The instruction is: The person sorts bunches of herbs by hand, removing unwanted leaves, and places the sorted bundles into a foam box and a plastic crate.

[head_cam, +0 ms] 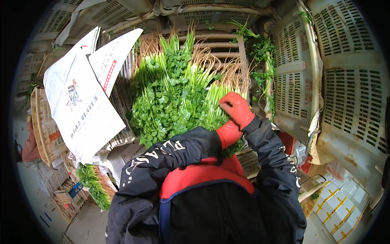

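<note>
Bundles of leafy greens (170, 91), which look like Chinese celery, lie on a slatted rack in front of me. Their pale stalks and long brown roots (207, 56) point away from me, with the leaves nearer. My right hand (237, 109), in a red glove, is curled over the stalks of the rightmost bundle (215, 100); its fingers are partly hidden. My left hand (228, 134), gloved the same way, crosses just below the right wrist over the leaves. The right wrist covers its fingers, so its grip is not visible.
Stacked newspapers (123, 122) stand to the left, with loose printed sheets (86, 100) on top. Tall plastic crates (291, 67) wall the right side. Bare wooden slats (225, 45) show at the back. White boxes (338, 207) with yellow tape sit at lower right. More greens (93, 183) lie lower left.
</note>
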Demonstrator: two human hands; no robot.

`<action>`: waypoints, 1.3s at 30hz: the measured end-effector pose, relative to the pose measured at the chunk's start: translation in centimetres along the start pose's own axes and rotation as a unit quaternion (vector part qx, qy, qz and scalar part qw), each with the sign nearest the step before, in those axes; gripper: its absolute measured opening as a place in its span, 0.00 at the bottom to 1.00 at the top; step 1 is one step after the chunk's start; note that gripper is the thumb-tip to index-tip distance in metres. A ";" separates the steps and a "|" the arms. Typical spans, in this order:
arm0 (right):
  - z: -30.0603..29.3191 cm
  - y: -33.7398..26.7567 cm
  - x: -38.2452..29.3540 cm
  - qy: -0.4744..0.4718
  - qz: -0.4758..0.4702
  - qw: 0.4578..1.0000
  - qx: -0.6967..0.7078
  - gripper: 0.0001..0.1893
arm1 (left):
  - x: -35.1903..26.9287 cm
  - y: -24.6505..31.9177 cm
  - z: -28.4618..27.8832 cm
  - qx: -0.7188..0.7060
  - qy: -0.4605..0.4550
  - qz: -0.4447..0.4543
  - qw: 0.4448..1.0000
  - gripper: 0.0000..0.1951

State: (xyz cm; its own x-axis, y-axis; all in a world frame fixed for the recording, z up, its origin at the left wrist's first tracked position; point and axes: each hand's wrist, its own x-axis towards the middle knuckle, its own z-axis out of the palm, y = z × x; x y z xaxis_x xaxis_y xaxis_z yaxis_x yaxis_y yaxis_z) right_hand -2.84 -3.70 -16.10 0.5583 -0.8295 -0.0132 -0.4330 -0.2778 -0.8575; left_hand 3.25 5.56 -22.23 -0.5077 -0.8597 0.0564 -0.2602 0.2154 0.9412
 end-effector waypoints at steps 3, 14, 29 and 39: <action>-1.1 -0.4 2.5 0.040 0.224 0.938 0.262 0.05 | 0.3 0.3 -0.5 0.098 -0.023 0.021 0.995 0.19; -8.0 10.6 -4.0 0.269 0.262 0.921 0.107 0.16 | -1.0 2.2 -4.3 0.266 -0.081 0.095 0.956 0.22; 0.7 8.6 9.5 0.052 -0.040 0.958 -0.280 0.08 | -0.8 2.0 -4.0 0.278 -0.059 0.143 0.948 0.18; -7.3 8.4 5.9 0.214 0.203 0.952 0.082 0.16 | -1.1 1.7 -3.9 0.313 -0.065 0.129 0.939 0.21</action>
State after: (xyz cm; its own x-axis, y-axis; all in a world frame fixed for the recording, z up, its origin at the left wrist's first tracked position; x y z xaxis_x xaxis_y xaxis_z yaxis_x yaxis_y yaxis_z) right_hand -8.32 -14.48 -19.62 0.0139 -0.9837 -0.1792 -0.4155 0.1573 -0.8959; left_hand 6.57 5.05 -19.40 -0.7051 -0.6867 0.1770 -0.5258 0.6737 0.5192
